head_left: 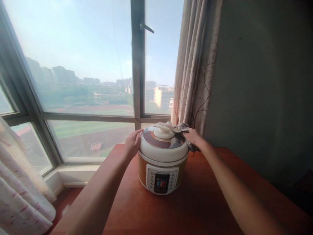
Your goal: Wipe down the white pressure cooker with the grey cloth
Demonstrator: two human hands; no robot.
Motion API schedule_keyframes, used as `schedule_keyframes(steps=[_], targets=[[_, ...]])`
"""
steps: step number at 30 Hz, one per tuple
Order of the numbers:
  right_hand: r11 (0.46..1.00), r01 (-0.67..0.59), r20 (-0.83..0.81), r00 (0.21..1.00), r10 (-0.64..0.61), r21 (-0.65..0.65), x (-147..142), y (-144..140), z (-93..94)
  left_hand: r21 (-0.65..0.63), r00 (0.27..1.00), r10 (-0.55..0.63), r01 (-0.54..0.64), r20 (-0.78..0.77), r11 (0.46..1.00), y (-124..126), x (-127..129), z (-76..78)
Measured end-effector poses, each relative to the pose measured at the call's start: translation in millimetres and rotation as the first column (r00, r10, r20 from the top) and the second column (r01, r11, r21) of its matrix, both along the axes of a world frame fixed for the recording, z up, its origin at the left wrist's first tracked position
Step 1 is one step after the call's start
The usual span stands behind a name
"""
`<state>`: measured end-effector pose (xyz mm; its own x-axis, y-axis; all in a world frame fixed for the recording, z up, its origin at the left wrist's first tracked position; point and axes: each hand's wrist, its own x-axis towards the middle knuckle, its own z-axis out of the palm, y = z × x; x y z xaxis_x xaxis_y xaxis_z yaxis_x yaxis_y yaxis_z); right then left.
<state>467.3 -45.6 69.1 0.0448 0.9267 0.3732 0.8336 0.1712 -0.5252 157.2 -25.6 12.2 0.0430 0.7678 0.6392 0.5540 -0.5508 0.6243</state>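
Holding cloth (pixel 182 128), R hand (pixel 193 135) w/ fingertips hidden.

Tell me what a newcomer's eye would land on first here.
Probably the white-and-gold cooker on the reddish-brown table, just right of center, with the left hand against its lid and the right hand holding a cloth at the lid's other side. Next, the bright window filling the upper left, with a green field beyond.

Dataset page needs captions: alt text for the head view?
A white electric cooker stands on a reddish table by a window. A person's left hand touches the left side of the lid; the right hand holds a cloth at its right.
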Motion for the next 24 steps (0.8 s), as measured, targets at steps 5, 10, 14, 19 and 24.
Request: schedule_keyframes(steps=[5,10,14,19,24], targets=[[0.993,0.107,0.221,0.969,-0.114,0.042,-17,-25,-4.7,-0.021,0.996,-0.025,0.026,0.082,0.999,-13,4,-7.0],[0.953,0.027,0.257,0.96,-0.109,0.301,-34,-67,-30.2,-0.042,0.994,-0.036,0.04,0.106,0.998,-13,5,-9.9],[0.868,-0.139,0.253,0.967,0.016,0.476,-63,-112,-55.3,-0.049,0.991,-0.031,0.037,0.126,0.998,-12,6,-9.9],[0.851,-0.263,0.299,0.945,0.133,0.454,-104,-138,-57.4,-0.061,0.987,-0.064,0.074,0.15,0.995,-9,4,-10.3],[0.849,-0.316,0.354,0.92,0.166,0.424,-127,-131,-44.7,-0.088,0.965,-0.113,0.137,0.235,0.987,-6,1,-9.4]])
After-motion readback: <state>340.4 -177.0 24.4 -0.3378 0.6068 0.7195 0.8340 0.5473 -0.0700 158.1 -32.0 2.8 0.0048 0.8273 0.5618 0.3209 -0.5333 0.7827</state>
